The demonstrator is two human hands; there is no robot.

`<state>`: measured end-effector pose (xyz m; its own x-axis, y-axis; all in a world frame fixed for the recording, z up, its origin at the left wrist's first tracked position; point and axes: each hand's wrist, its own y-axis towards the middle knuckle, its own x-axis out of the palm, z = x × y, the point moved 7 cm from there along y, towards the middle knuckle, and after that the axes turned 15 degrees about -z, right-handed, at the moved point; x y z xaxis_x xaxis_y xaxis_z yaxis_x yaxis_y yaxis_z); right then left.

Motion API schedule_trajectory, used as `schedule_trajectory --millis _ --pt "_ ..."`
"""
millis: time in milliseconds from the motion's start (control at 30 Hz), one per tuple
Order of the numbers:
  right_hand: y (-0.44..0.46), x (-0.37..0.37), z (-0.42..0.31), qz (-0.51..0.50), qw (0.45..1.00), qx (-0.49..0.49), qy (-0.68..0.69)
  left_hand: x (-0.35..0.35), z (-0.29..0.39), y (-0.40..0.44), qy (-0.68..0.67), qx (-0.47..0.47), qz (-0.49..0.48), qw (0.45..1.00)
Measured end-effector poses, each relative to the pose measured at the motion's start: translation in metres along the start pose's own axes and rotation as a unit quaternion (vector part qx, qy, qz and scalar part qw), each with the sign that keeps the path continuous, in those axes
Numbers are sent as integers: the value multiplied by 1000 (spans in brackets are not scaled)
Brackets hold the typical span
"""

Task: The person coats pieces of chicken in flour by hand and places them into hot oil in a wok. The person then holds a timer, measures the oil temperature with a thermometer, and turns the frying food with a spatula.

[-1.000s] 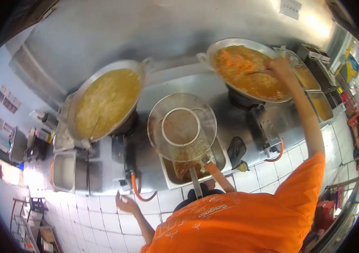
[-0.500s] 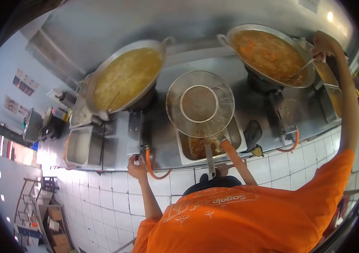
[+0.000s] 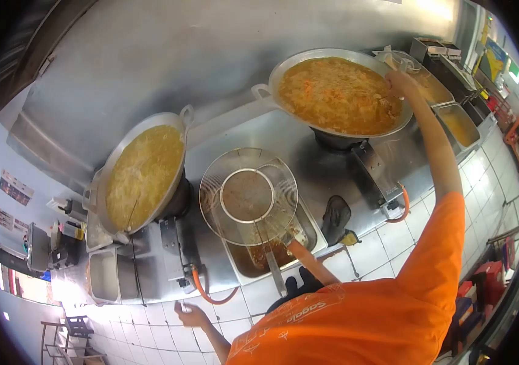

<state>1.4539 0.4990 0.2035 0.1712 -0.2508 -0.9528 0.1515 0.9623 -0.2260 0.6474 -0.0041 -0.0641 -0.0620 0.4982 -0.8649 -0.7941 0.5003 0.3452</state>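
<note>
My right hand (image 3: 400, 85) is closed over the right rim of the right wok (image 3: 262, 91), which holds bubbling orange-brown liquid with orange bits. The ladle seen in it earlier is mostly hidden by the hand and the liquid. My left hand (image 3: 192, 315) hangs in front of the counter edge, somewhat blurred, fingers loosely apart with nothing visible in them. Nearest to it are a stove control box (image 3: 172, 249) and an orange gas hose (image 3: 201, 292). A round wire strainer (image 3: 248, 194) rests over a steel pan (image 3: 250, 277) in the middle.
Yellowish liquid foams in the left wok (image 3: 143, 176). A white-lined container (image 3: 104, 283) stands at the counter's left end. Beside the pan lies a black item (image 3: 335, 216). Trays with food, one holding yellow liquid (image 3: 457, 128), sit right of the right wok.
My left hand has come off the stove knob and moved away from the counter. My right hand has shifted left over the right wok's rim. The whole view has turned.
</note>
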Motion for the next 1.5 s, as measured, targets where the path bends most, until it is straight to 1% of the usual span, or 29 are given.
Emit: schedule_trajectory --millis 33,67,100,167,267,300,367,433,500,567,600,700,767,833,867,1000,1100,1167,1200,1267,1300,1367,1400,1467,1500 --pt "2 1 -4 80 994 -55 47 6 -21 -11 2 -42 -4 999" --pt "-1 -3 -6 160 976 -110 93 13 -46 -25 -3 -88 -18 996" --pt "0 -3 -9 163 976 -108 95 20 -67 -39 -7 -133 -32 991" --pt "4 -6 -21 133 980 -89 118 16 -82 -73 -9 -213 -86 973" --pt "15 -11 -36 138 973 -114 143 18 -111 -124 -3 -322 -88 943" --pt "22 -7 -37 135 974 -114 141 24 -119 -131 5 -338 -111 935" --pt "35 -7 -48 170 955 -184 161 38 -139 -149 18 -366 -163 916" --pt "33 -9 -60 175 950 -195 169 51 -154 -167 29 -384 -226 895" --pt "26 -12 -74 180 946 -205 177 64 -167 -181 37 -388 -292 873" --pt "18 -16 -89 174 930 -253 200 79 -174 -193 37 -388 -350 851" --pt "12 -19 -95 171 931 -254 198 86 -177 -197 35 -384 -373 844" --pt "-6 -30 -112 183 931 -268 166 104 -187 -204 23 -363 -440 821" --pt "-22 -38 -121 211 915 -313 142 115 -194 -205 6 -353 -473 807" --pt "-30 -39 -123 212 909 -328 143 119 -194 -205 -5 -354 -488 798" --pt "-36 -40 -124 215 903 -343 145 118 -193 -203 32 -358 -441 823" --pt "-74 -49 -134 199 914 -335 114 134 -193 -203 45 -337 -472 814" --pt "-96 -50 -136 209 910 -346 95 144 -194 -203 51 -324 -488 809" --pt "-105 -46 -133 226 910 -345 49 149 -195 -203 54 -317 -497 806" --pt "-110 -45 -130 225 910 -344 47 152 -196 -204 55 -314 -501 805" --pt "-119 -43 -128 244 913 -326 -14 157 -195 -203 56 -306 -509 803" --pt "-121 -42 -127 243 914 -325 -15 158 -196 -203 58 -303 -511 802" --pt "-127 -40 -128 283 906 -288 -123 161 -193 -202 62 -295 -517 801" --pt "-128 -40 -128 282 907 -288 -123 165 -193 -201 62 -292 -521 800" --pt "-128 -47 -122 274 923 -243 -120 170 -193 -198 65 -283 -525 800" --pt "-130 -54 -119 275 923 -241 -120 170 -192 -196 65 -279 -529 799"
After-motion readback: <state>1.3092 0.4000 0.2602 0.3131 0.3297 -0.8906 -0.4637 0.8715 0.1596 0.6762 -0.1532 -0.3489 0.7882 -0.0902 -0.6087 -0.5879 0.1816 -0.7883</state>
